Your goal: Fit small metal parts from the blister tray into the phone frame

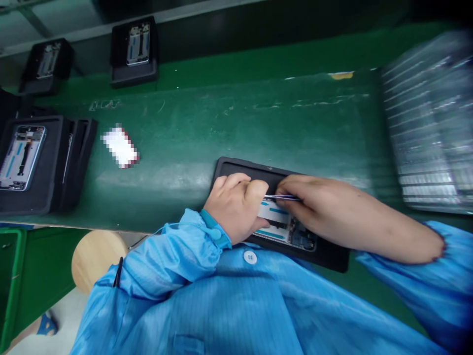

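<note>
An opened phone (278,217), its inner parts and blue strips showing, lies in a black tray (332,254) close to my body. Over the phone's left end my left hand (236,204) is closed, the thumb on the inner face and the other fingers curled by the far edge. My right hand (314,204) is pinched at the phone's far side. A thin, shiny, purple-tinted tool (281,197) runs from its fingers toward my left hand; its exact kind is unclear. Both hands hide parts of the phone and tray.
Stacked black trays (55,167) with another opened phone (22,158) stand at left. Two more trays (135,76) (46,86) sit at the back. A pixelated white item (121,146) lies on the green table (177,133). Blurred clear plastic trays (432,123) rise at right; a wooden stool (98,259) is below left.
</note>
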{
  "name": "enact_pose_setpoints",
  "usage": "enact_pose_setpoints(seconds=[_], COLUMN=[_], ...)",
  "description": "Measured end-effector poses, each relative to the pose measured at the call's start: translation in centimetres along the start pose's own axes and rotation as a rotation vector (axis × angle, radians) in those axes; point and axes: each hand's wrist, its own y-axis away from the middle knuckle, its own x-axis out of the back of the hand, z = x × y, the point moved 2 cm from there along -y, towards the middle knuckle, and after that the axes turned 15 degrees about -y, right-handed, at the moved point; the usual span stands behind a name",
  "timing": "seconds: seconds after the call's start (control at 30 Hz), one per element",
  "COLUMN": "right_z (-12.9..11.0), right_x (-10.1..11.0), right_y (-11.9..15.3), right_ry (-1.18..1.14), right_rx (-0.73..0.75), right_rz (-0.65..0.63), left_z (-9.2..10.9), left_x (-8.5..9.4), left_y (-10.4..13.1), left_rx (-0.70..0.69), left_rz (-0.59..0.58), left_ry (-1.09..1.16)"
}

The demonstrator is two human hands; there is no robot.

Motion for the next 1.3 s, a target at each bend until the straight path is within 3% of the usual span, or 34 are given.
enact_pose_setpoints(seconds=[0.2,0.33,0.5,0.67,0.8,0.97,1.13,1.3], right_z=[0.4,0.4,1.1,1.5,-0.5,-2.5,-1.1,-0.3], right_x=[0.2,-0.1,-0.1,0.0,0.2,0.0,-2.1,-3.6], right_y=[-0.9,-0.9,-0.6,1.3,4.8,6.5,5.2,5.6], right_ry=[0.053,0.118,-0.068,-0.096,-0.047,-0.288,-0.327,-0.272], right_rx=[-0.006,-0.004,-0.054,0.013,0.111,0.139,0.064,-0.102], right_rz=[-0.072,-0.045,-0.020,0.168,0.431,0.579,0.543,0.646], left_z=[-0.2,-0.4,-0.5,-0.7,-0.7,-0.8,-0.8,-1.7], left_x=[-0.2,-0.5,-0.6,-0.6,-0.7,-0.9,0.1,1.7], left_y=[0.0,-0.2,-0.3,-0.3,-0.3,-0.2,0.2,0.9], left_rx=[-0.011,-0.009,-0.023,-0.004,-0.003,0.000,-0.003,0.040], left_rz=[0.045,0.025,0.053,0.042,0.067,0.091,0.160,0.187], left_ry=[0.015,0.025,0.038,0.029,0.040,0.024,-0.009,-0.097])
